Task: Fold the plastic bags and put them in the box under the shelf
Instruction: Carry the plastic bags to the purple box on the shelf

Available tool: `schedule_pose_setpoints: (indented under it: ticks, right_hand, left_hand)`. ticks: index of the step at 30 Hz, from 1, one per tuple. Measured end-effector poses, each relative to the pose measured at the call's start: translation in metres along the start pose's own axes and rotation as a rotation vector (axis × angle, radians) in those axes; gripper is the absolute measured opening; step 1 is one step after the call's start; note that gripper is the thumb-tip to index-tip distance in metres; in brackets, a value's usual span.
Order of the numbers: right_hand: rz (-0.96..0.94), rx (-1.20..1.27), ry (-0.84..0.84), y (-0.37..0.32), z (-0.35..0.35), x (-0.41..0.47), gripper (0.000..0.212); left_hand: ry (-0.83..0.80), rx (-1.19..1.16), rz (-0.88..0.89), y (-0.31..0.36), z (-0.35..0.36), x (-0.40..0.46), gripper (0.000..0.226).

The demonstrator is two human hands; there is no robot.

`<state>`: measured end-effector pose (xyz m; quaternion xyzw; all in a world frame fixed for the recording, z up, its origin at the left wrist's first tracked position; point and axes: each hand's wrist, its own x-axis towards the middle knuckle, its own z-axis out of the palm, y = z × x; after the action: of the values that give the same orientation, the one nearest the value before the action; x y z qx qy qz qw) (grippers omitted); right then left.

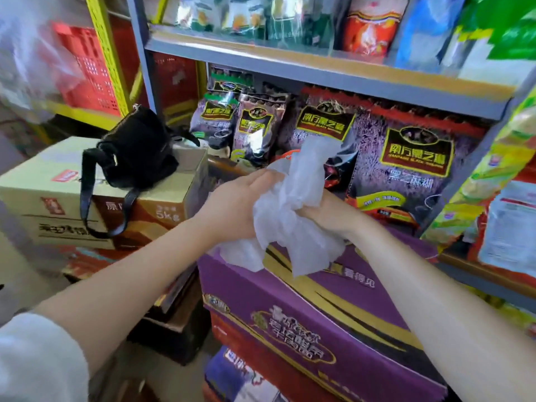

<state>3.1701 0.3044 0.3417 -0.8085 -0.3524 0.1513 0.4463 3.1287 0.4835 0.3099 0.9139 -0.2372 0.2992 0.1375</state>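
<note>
A crumpled translucent white plastic bag (293, 210) is bunched between both my hands, above a purple carton (333, 323). My left hand (235, 204) grips the bag's left side, fingers curled into the plastic. My right hand (322, 211) grips the bag from the right, and the plastic mostly hides its fingers. Loose ends of the bag hang down onto the purple carton's top. Behind my hands a brown box edge (223, 165) shows under the grey shelf (319, 74), its inside hidden.
Dark snack packs (417, 163) fill the shelf behind my hands. A black shoulder bag (136, 149) sits on stacked cartons (46, 204) at left. Red crates (84, 65) and a yellow rack stand at back left. More packaged goods crowd the right edge.
</note>
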Motion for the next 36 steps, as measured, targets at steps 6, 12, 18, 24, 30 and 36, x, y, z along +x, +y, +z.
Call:
schedule_pose_setpoints:
  ticks: [6, 12, 18, 24, 30, 36]
  right_hand:
    - [0.062, -0.252, 0.508, 0.048, -0.025, 0.071, 0.042]
    - [0.625, -0.550, 0.745, 0.091, -0.054, 0.109, 0.055]
    - [0.856, -0.570, 0.780, 0.103, -0.064, 0.126, 0.095]
    - [0.722, -0.637, 0.868, 0.122, -0.071, 0.120, 0.064]
    - [0.730, -0.777, 0.842, 0.127, -0.072, 0.113, 0.045]
    - [0.604, -0.703, 0.953, 0.120, -0.069, 0.113, 0.033]
  left_hand:
    - [-0.167, 0.144, -0.105, -0.088, 0.024, 0.056, 0.053]
    - [-0.483, 0.214, -0.293, -0.162, 0.075, 0.126, 0.058]
    - [-0.362, 0.229, -0.032, -0.182, 0.156, 0.201, 0.062]
    - [-0.686, 0.076, 0.168, -0.194, 0.254, 0.202, 0.057]
    - [-0.971, -0.114, 0.020, -0.205, 0.268, 0.210, 0.082]
    - [-0.426, -0.143, 0.030, -0.198, 0.216, 0.200, 0.070]
